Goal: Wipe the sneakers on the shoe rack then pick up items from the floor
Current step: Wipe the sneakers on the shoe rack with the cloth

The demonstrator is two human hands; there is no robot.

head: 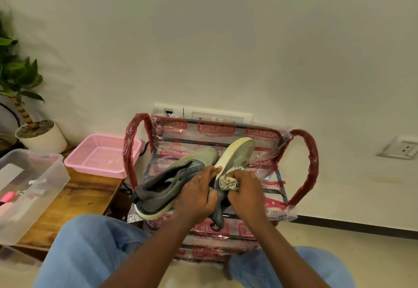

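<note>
A shoe rack (309,165) wrapped in clear plastic with red print stands against the wall. On its top shelf lies one grey sneaker (172,186) on its side. A second grey sneaker (237,154) is tilted up, pale sole facing left. My left hand (199,192) grips this second sneaker at its middle. My right hand (244,190) presses a crumpled patterned cloth (228,182) against the sneaker's side. Both hands touch each other over the shelf.
A pink mesh basket (101,154) and a clear plastic box (29,188) sit on a low wooden table (86,195) to the left. A potted plant (40,136) stands behind them. Wall sockets (400,147) are at the right. My knees in blue jeans frame the rack.
</note>
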